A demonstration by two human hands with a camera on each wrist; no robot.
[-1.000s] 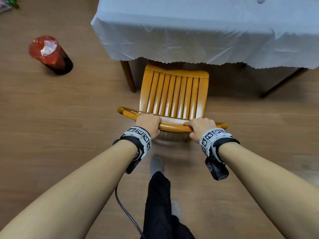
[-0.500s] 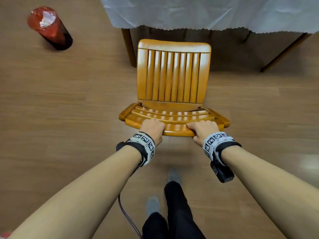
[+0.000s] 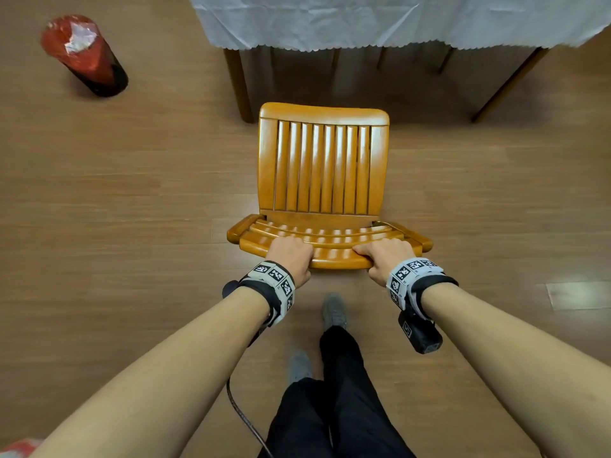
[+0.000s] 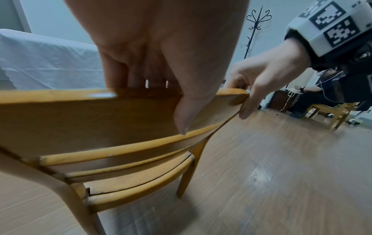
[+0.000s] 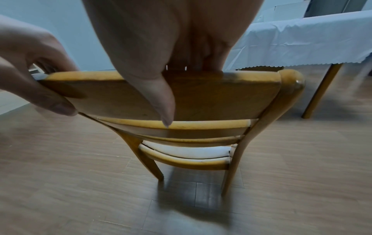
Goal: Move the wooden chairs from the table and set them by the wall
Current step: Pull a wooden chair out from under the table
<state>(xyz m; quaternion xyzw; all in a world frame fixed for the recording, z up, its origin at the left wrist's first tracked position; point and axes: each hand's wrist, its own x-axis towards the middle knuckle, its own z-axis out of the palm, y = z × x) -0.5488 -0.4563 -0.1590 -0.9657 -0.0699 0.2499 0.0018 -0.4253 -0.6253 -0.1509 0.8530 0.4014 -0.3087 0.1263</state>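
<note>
1. Nearest the viewer, at 6 o'clock in the head view: dark trousers and two grey shoes on the wooden floor (image 3: 132, 200), directly behind the chair.
2. Left hand (image 3: 291, 256): grip closed on the top rail of the chair back, fingers curled over the front face, thumb pressed down the rear face as the left wrist view shows.
3. Right hand (image 3: 385, 256): the same grip on the same rail, toward its right end; thumb down the rear, fingers over the top.
4. Wooden chair (image 3: 322, 170): at centre, seat pointing to 12 o'clock toward the surface. The whole seat lies clear of the tablecloth (image 3: 380, 21) edge. Whether the legs rest on the floor or are lifted cannot be told; blur in the wrist views suggests motion.
5. Surface (image 3: 238, 84): at 12 o'clock, cloth-covered, with its legs showing below the hem.
6. Red cylinder (image 3: 84, 56): on the floor at 10 o'clock, well apart from the chair.
7. Far right in the left wrist view: a seated person, a second wooden chair (image 4: 332, 112) and a coat stand (image 4: 255, 28).
8. Progress, as judged: this chair is out from under the surface. Carrying it to the wall and setting it down remain. How many chairs are left cannot be told.
</note>
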